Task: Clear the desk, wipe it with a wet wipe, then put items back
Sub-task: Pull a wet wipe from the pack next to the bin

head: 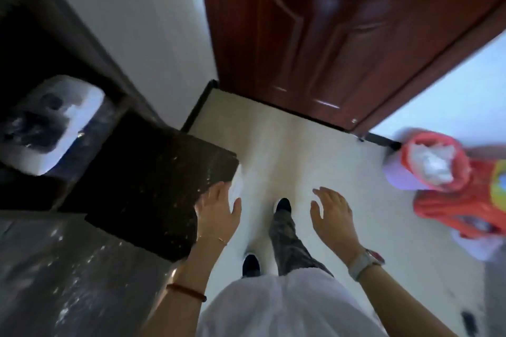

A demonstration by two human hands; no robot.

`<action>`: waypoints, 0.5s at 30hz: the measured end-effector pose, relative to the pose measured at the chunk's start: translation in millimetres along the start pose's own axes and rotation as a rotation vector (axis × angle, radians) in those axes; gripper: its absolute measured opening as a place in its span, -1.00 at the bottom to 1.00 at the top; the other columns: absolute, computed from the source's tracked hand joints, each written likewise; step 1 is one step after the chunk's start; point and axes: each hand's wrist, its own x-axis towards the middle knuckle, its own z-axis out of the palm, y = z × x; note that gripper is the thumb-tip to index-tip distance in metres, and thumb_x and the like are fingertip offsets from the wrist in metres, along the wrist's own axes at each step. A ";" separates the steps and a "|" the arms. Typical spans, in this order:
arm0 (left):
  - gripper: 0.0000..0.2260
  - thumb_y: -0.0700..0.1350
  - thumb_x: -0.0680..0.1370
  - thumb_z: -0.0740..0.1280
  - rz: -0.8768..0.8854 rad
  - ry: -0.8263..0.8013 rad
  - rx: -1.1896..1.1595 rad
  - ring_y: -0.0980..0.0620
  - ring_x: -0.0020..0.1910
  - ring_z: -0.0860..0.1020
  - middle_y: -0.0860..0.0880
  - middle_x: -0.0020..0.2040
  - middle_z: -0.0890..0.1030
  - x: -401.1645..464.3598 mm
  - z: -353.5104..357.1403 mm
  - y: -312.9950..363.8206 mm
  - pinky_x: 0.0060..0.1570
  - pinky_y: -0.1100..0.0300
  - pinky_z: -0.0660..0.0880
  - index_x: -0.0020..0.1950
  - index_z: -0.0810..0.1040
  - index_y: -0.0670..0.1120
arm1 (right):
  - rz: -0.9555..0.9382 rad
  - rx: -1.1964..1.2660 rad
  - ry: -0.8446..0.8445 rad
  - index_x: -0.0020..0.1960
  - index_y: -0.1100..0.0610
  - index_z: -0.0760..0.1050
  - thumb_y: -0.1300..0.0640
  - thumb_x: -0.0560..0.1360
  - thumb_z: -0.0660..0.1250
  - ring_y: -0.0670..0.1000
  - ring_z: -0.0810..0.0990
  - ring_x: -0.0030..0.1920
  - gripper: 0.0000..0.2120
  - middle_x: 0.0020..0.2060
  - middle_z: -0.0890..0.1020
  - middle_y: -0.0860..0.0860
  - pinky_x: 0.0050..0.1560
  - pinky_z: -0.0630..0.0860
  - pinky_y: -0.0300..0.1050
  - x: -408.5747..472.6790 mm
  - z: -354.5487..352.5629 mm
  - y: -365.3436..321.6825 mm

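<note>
Head view, the only one: the person stands on a pale floor (295,150) facing a dark red door (342,35), one leg stepped forward, the whole picture smeared by motion. The left hand (219,210) is spread flat, fingers wide, holding nothing, right at the corner of the dark desk (153,186); whether it touches the edge I cannot tell. A small white scrap (237,186) shows just past its fingers, perhaps the wipe, though the blur leaves that unsure. The right hand (331,213) is also open and empty, fingers spread, hanging over the floor with a watch on the wrist. On the desk, streaks and specks glint across the near surface, and a white box (52,123) sits at the far left, so the desk reads as only partly cleared or wiped. To the right, by the wall, a bin (430,164) with an orange liner holds white waste, with an orange bag (465,208) beside it. Risks from here, as I judge them: the scrap could slip off the corner to the floor if the left hand brushes it; a wet surface would smear if things go back before it dries; the box could be knocked while wiping near it; and a hurried step could catch the bag on the floor.
</note>
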 end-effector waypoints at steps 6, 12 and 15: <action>-0.61 -0.07 0.53 0.22 0.358 -0.194 0.037 -0.09 0.34 0.32 -0.11 0.36 0.37 16.5 40.7 109.6 0.29 0.00 0.26 0.34 0.35 -0.13 | 0.410 0.130 0.217 0.18 0.23 0.50 0.06 0.47 0.09 0.23 0.50 0.16 -0.60 0.09 0.60 0.17 0.21 0.39 0.17 -50.7 -48.7 92.0; -0.62 -0.07 0.54 0.21 0.650 -0.265 0.159 -0.09 0.31 0.34 -0.12 0.34 0.40 35.4 100.6 251.8 0.25 0.01 0.28 0.33 0.35 -0.14 | 0.696 0.212 0.336 0.26 0.18 0.43 0.18 0.54 0.19 0.15 0.39 0.27 -0.69 0.20 0.52 0.13 0.29 0.26 0.05 -67.1 -88.5 186.1; -0.63 -0.07 0.53 0.23 0.770 -0.308 0.203 -0.10 0.27 0.37 -0.12 0.29 0.43 27.4 149.3 336.7 0.22 0.01 0.30 0.32 0.37 -0.13 | 0.783 0.257 0.401 0.26 0.18 0.43 0.17 0.53 0.21 0.13 0.37 0.28 -0.69 0.20 0.51 0.12 0.28 0.26 0.01 -71.1 -116.3 251.0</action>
